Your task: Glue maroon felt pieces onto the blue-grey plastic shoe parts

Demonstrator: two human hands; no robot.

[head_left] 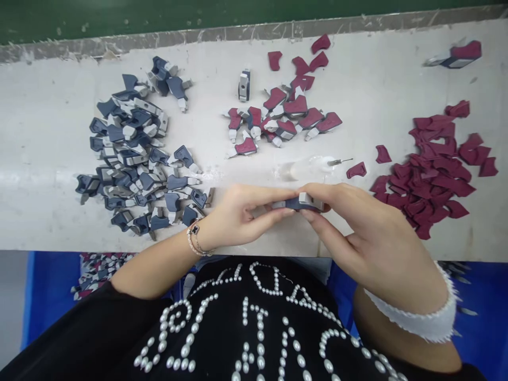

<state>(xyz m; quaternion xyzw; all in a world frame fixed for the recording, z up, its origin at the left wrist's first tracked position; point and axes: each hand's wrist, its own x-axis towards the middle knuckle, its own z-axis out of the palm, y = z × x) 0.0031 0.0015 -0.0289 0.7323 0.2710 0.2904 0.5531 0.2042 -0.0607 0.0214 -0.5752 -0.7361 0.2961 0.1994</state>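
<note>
Between both hands, just above the near edge of the white table, is a small blue and grey plastic part (pixel 296 203). My left hand (pixel 248 214) pinches its left end between thumb and fingers. My right hand (pixel 353 222) grips the other end the same way, its fingertips covering much of the part. Right of my right hand lies a heap of dark red curved plates (pixel 432 169). Two loose red plates, one of them a near plate (pixel 356 170), sit just beyond that hand. A pile of blue and grey parts (pixel 135 159) spreads out left of my left hand.
At the back middle lies a group of parts with red plates on them (pixel 286 114). A small pointed tool (pixel 337 162) rests beyond my hands, and one red-topped part (pixel 464 54) lies far right. Blue bins (pixel 51 296) stand below the table (pixel 222 58).
</note>
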